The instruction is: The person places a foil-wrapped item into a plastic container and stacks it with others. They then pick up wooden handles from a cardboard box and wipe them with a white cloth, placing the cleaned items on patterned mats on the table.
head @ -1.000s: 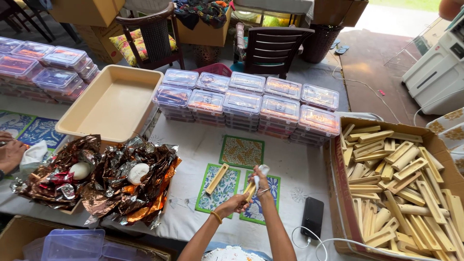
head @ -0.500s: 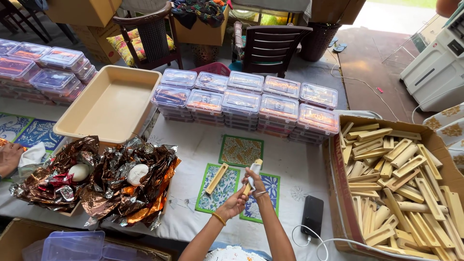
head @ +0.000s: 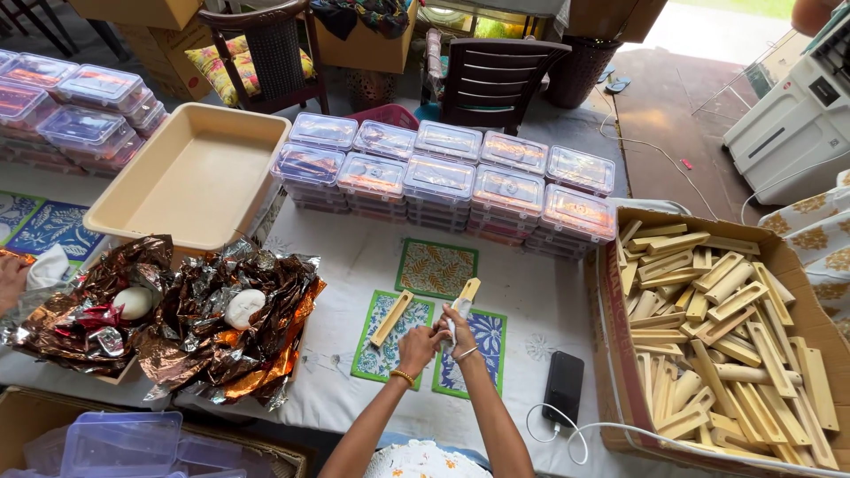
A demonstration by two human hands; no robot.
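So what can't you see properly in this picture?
- Head view: the white bit in the right hand is mostly hidden by its fingers.
- The stacked boxes: their contents blur behind the clear lids.
- Another person's hand is cut off by the left edge.
- The foil hides what lies under it.

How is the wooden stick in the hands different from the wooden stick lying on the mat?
The held wooden piece is up off the table, gripped by the left hand and right hand; the loose wooden piece lies flat on the green patterned mat, untouched. The held one is partly hidden by fingers; the loose one shows whole. Both are pale wood, slanting the same way.
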